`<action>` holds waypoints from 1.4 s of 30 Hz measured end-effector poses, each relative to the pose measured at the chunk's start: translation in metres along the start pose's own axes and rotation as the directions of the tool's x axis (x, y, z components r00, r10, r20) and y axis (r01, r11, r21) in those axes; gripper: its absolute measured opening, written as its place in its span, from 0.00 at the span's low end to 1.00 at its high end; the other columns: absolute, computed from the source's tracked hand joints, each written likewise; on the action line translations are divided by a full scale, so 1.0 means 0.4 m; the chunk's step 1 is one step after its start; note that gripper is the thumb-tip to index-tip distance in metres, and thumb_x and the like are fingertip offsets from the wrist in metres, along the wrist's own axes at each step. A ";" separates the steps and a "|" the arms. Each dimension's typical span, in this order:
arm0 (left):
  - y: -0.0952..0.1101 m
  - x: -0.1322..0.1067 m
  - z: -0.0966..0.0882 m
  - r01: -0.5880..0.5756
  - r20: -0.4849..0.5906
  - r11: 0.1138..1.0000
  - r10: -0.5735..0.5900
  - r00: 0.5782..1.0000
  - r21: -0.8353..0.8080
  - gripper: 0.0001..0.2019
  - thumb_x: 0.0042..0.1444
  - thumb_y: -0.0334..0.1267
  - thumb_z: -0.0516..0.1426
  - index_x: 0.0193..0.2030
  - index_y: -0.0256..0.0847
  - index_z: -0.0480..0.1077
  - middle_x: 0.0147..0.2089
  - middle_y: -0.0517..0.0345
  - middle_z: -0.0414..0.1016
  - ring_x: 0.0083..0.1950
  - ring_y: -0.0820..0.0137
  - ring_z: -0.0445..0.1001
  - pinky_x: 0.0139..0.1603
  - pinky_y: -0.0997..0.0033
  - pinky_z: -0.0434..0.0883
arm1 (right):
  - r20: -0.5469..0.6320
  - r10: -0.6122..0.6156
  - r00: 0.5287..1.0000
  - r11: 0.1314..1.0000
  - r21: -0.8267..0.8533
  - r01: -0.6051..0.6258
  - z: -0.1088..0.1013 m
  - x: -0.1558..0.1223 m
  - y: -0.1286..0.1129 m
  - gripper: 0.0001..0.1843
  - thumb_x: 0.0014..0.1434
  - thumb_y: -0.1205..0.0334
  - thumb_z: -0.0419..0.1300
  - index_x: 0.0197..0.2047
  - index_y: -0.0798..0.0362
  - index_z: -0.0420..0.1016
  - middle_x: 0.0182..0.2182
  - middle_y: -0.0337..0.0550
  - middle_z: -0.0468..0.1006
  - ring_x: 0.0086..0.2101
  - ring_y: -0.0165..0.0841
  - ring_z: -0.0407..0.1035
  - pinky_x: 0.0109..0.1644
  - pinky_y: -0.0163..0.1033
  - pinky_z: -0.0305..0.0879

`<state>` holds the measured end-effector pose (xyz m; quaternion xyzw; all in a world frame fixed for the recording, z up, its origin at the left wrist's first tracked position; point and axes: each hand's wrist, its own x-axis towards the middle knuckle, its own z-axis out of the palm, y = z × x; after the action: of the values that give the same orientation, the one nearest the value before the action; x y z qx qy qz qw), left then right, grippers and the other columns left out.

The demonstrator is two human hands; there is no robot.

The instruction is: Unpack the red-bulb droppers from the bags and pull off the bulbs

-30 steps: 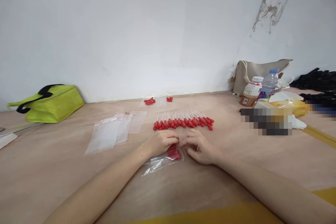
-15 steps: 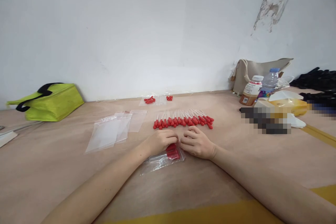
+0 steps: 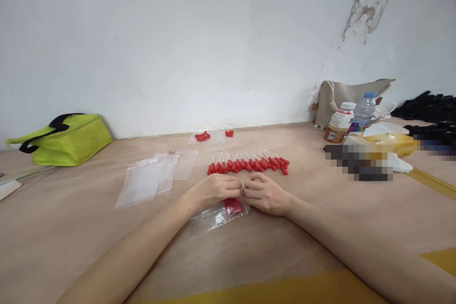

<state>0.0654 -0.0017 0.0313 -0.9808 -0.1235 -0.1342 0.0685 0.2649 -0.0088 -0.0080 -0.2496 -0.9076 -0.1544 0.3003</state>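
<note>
A clear zip bag [image 3: 210,220] with red-tipped pieces [image 3: 233,206] in it lies at the front middle of the table. My left hand [image 3: 217,188] is closed on the bag's upper edge, its fingers pressed together. Touching it from the right, my right hand [image 3: 267,194] has its fingers curled at the bag's right corner; the fingertips pinch there. Just beyond both hands is a row of white sticks with red tips [image 3: 249,165], tips toward me. Left of them lie several flat clear zip bags [image 3: 142,180], overlapping.
Filled bags with red tips [image 3: 203,136] lie by the wall. A lime-green bag [image 3: 73,140] stands at left. At right are a brown drink bottle [image 3: 340,123], a clear bottle [image 3: 365,109], a beige bag [image 3: 326,104], a yellow packet [image 3: 392,142] and black items [image 3: 431,107].
My hands have drawn together at the bag's upper edge, and my left hand covers more of the red pieces. The row of sticks has stayed put.
</note>
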 end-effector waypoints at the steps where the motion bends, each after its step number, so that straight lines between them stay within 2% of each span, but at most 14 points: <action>1: -0.005 -0.002 -0.012 -0.040 0.019 0.999 0.039 0.999 0.030 0.17 0.63 0.30 0.41 0.31 0.38 0.68 0.39 0.55 0.73 0.48 0.73 0.69 0.51 0.73 0.66 | 0.014 -0.055 0.998 0.998 0.004 0.055 -0.005 0.000 0.002 0.16 0.62 0.66 0.43 0.27 0.47 0.66 0.26 0.37 0.68 0.33 0.28 0.61 0.37 0.37 0.57; 3: -0.016 -0.010 -0.036 -0.064 0.016 0.994 0.063 0.998 0.094 0.17 0.63 0.29 0.39 0.33 0.37 0.68 0.42 0.53 0.72 0.52 0.71 0.66 0.53 0.71 0.65 | 0.062 -0.165 0.984 0.986 0.026 0.163 -0.019 -0.002 0.001 0.14 0.61 0.67 0.45 0.28 0.48 0.66 0.27 0.37 0.70 0.34 0.28 0.61 0.40 0.37 0.56; 5: -0.024 -0.018 -0.052 -0.053 0.020 0.986 0.051 0.999 0.157 0.16 0.63 0.30 0.40 0.36 0.38 0.68 0.45 0.53 0.72 0.53 0.70 0.66 0.51 0.71 0.67 | 0.090 -0.170 0.981 0.984 0.073 0.164 -0.033 -0.007 -0.007 0.10 0.59 0.69 0.47 0.30 0.50 0.67 0.29 0.38 0.71 0.36 0.28 0.62 0.43 0.38 0.55; 9: -0.022 -0.020 -0.052 0.050 0.079 0.981 -0.066 0.995 0.186 0.13 0.62 0.29 0.43 0.40 0.40 0.67 0.50 0.55 0.70 0.46 0.70 0.71 0.42 0.71 0.69 | 0.133 0.065 0.989 0.942 0.318 -0.105 -0.051 -0.018 -0.027 0.05 0.50 0.68 0.55 0.33 0.52 0.67 0.33 0.41 0.72 0.37 0.31 0.63 0.43 0.38 0.57; 12: -0.006 -0.016 -0.035 0.107 0.120 0.991 -0.116 0.986 0.082 0.13 0.61 0.27 0.43 0.44 0.42 0.66 0.48 0.57 0.71 0.44 0.71 0.71 0.42 0.72 0.69 | 0.208 0.170 0.963 0.848 0.466 -0.250 -0.057 -0.020 -0.032 0.13 0.44 0.70 0.57 0.36 0.52 0.69 0.34 0.40 0.72 0.37 0.33 0.64 0.44 0.39 0.59; 14: 0.011 -0.023 -0.030 0.214 0.044 0.977 -0.212 0.976 -0.026 0.12 0.61 0.29 0.44 0.46 0.42 0.65 0.48 0.57 0.70 0.46 0.71 0.70 0.46 0.71 0.68 | 0.258 0.201 0.945 0.784 0.536 -0.314 -0.059 -0.014 -0.034 0.14 0.47 0.71 0.54 0.39 0.52 0.71 0.35 0.40 0.74 0.38 0.33 0.65 0.45 0.40 0.60; 17: 0.051 -0.062 -0.038 0.414 -0.058 0.878 -0.439 0.897 -0.240 0.13 0.61 0.35 0.46 0.51 0.42 0.61 0.50 0.54 0.69 0.50 0.69 0.68 0.51 0.67 0.66 | 0.296 0.282 0.913 0.697 0.591 -0.407 -0.057 0.001 -0.041 0.14 0.55 0.69 0.49 0.40 0.50 0.74 0.35 0.40 0.76 0.36 0.31 0.67 0.43 0.37 0.61; 19: 0.081 -0.100 -0.047 0.464 -0.012 0.816 -0.498 0.867 -0.344 0.17 0.60 0.39 0.48 0.55 0.43 0.58 0.54 0.53 0.66 0.54 0.67 0.65 0.54 0.64 0.65 | 0.316 0.311 0.896 0.656 0.611 -0.443 -0.053 0.010 -0.049 0.14 0.57 0.66 0.50 0.41 0.49 0.75 0.35 0.40 0.77 0.34 0.30 0.68 0.40 0.36 0.62; 24: 0.130 -0.164 -0.043 0.505 0.111 0.768 -0.505 0.856 -0.395 0.28 0.57 0.41 0.52 0.63 0.47 0.49 0.64 0.54 0.54 0.62 0.63 0.55 0.60 0.57 0.57 | 0.380 0.349 0.856 0.561 0.647 -0.516 -0.041 0.019 -0.062 0.13 0.57 0.62 0.51 0.42 0.51 0.75 0.32 0.39 0.77 0.30 0.29 0.68 0.35 0.34 0.63; 27: 0.130 -0.163 -0.029 0.526 0.090 0.752 -0.539 0.838 -0.398 0.25 0.58 0.39 0.50 0.62 0.47 0.50 0.63 0.54 0.56 0.61 0.64 0.57 0.59 0.58 0.58 | 0.439 0.332 0.835 0.480 0.683 -0.550 -0.042 0.018 -0.063 0.14 0.55 0.58 0.53 0.44 0.52 0.73 0.24 0.35 0.73 0.25 0.26 0.65 0.30 0.31 0.61; 30: 0.124 -0.152 -0.024 0.533 0.066 0.748 -0.556 0.829 -0.396 0.24 0.58 0.39 0.50 0.61 0.48 0.52 0.60 0.55 0.60 0.58 0.65 0.61 0.57 0.59 0.61 | 0.472 0.325 0.819 0.414 0.708 -0.572 -0.044 0.017 -0.065 0.18 0.48 0.56 0.61 0.42 0.53 0.72 0.26 0.35 0.72 0.25 0.25 0.64 0.29 0.30 0.60; 35: 0.115 -0.147 -0.022 0.530 0.041 0.758 -0.559 0.828 -0.380 0.22 0.59 0.40 0.49 0.61 0.48 0.53 0.59 0.55 0.62 0.57 0.65 0.62 0.55 0.60 0.62 | 0.450 0.428 0.783 0.398 0.685 -0.611 -0.040 0.016 -0.073 0.23 0.41 0.64 0.64 0.44 0.53 0.69 0.35 0.39 0.74 0.25 0.23 0.62 0.29 0.31 0.61; 38: 0.107 -0.147 -0.019 0.522 0.037 0.760 -0.553 0.832 -0.388 0.23 0.59 0.41 0.50 0.61 0.48 0.52 0.59 0.55 0.62 0.57 0.65 0.63 0.56 0.61 0.62 | 0.448 0.446 0.775 0.369 0.697 -0.615 -0.044 0.020 -0.076 0.19 0.43 0.66 0.62 0.42 0.54 0.69 0.33 0.39 0.74 0.25 0.23 0.62 0.28 0.30 0.60; 42: 0.100 -0.145 -0.019 0.539 0.060 0.740 -0.566 0.822 -0.402 0.23 0.58 0.41 0.50 0.60 0.47 0.53 0.59 0.56 0.62 0.57 0.65 0.62 0.56 0.61 0.61 | 0.466 0.450 0.762 0.416 0.646 -0.640 -0.052 0.030 -0.081 0.20 0.38 0.61 0.67 0.37 0.53 0.71 0.28 0.35 0.72 0.25 0.24 0.62 0.26 0.29 0.57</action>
<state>0.0200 -0.0544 0.0181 -0.8873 -0.3762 -0.2032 -0.1729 0.2488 -0.0401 0.0111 -0.3925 -0.7751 0.3876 0.3079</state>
